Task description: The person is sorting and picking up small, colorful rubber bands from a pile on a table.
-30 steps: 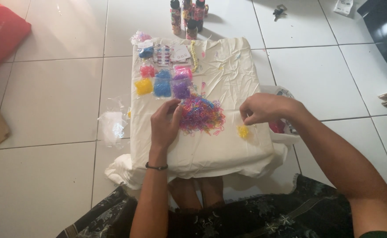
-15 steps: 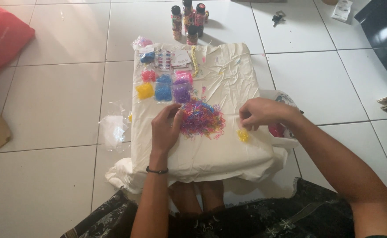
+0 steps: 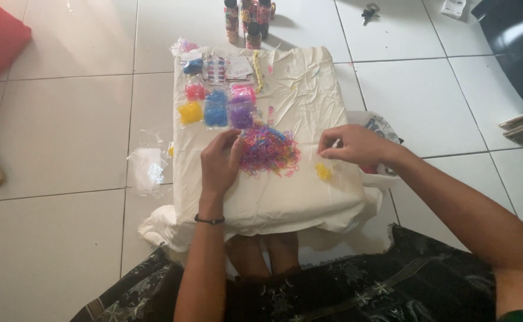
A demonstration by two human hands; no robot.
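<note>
head view: looking down at a cloth-covered surface (image 3: 309, 197) in the middle of the frame, set on a white tiled floor (image 3: 64, 119).
left hand: the left hand (image 3: 219, 164) rests at the left edge of the mixed pile of small rubber bands (image 3: 268, 150), fingertips curled into the bands; the grip is nearly closed, and whether a band is actually pinched there i cannot tell.
right hand: the right hand (image 3: 357, 146) hovers right of the pile, thumb and forefinger drawn together in a tight pinch; something small and pale may sit between them, too small to be sure.
yellow bands: a small heap of yellow bands (image 3: 323, 172) lies just below and left of the right hand, apart from the big pile.
sorted bags: above the pile, toward the upper left of the cloth, sit clear bags of bands by colour: yellow bag (image 3: 190, 112), blue bag (image 3: 216, 113), purple bag (image 3: 241, 116), pink bag (image 3: 194, 91).
further up: bottles (image 3: 246, 21) stand on the floor at the top of the frame, past the cloth's far edge.
left of cloth: an empty clear bag (image 3: 148, 168) lies on the floor.
doing it well: judging by the layout, colours are being picked out one at a time; it should help to spread the pile thin with the left fingers so single bands show, lift with fingertips only, and keep the yellow heap well clear of the pile so nothing rolls back in.
</note>
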